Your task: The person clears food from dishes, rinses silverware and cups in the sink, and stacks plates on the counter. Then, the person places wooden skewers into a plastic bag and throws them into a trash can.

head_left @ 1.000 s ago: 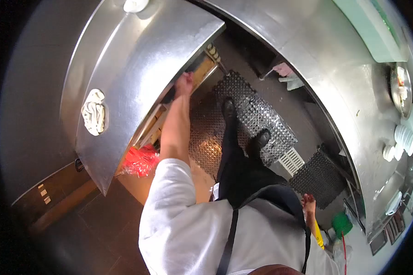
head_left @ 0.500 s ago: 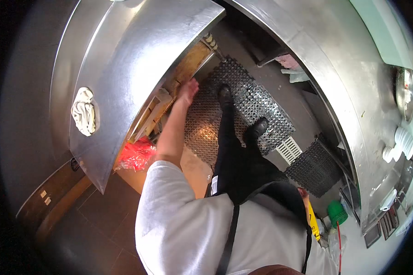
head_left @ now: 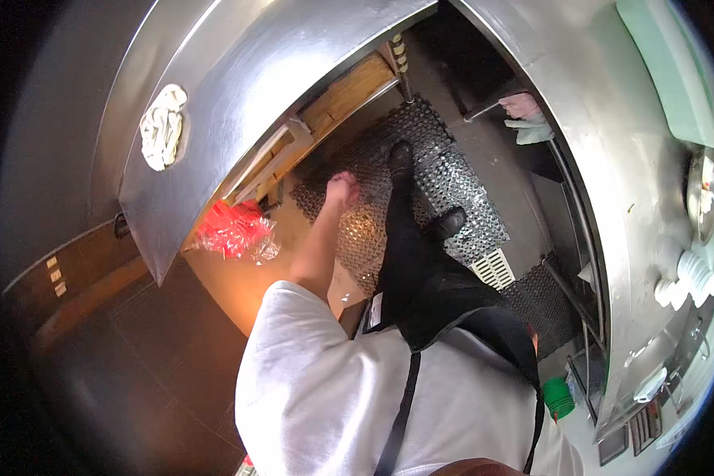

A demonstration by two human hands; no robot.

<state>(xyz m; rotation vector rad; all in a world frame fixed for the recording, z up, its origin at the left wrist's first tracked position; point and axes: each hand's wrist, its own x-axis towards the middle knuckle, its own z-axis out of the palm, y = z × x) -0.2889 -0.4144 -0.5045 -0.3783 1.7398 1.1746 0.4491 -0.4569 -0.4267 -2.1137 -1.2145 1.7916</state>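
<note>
My left hand (head_left: 343, 190) hangs in the air over the perforated rubber floor mat (head_left: 444, 163), below counter height. Its fingers look loosely curled, and I see nothing in them. Nearest to it is a wooden drawer or shelf front (head_left: 349, 91) under the steel counter (head_left: 270, 55), with a pale frame (head_left: 282, 159) leaning out of it. Red items in clear plastic (head_left: 234, 230) lie to the hand's left. Of my right hand (head_left: 534, 339) only a sliver of skin shows beside the black apron; its fingers are hidden.
A crumpled white cloth (head_left: 163, 127) lies on the left counter. On the right counter (head_left: 603, 151) stand a metal pan (head_left: 702, 194) and stacked white dishes (head_left: 694, 274). Pink and grey cloths (head_left: 523, 115) hang below it. A green container (head_left: 558, 397) stands at lower right.
My left hand has moved away from the drawer front and down over the mat, its fingers curling in. The view has turned, and my right hand is more hidden.
</note>
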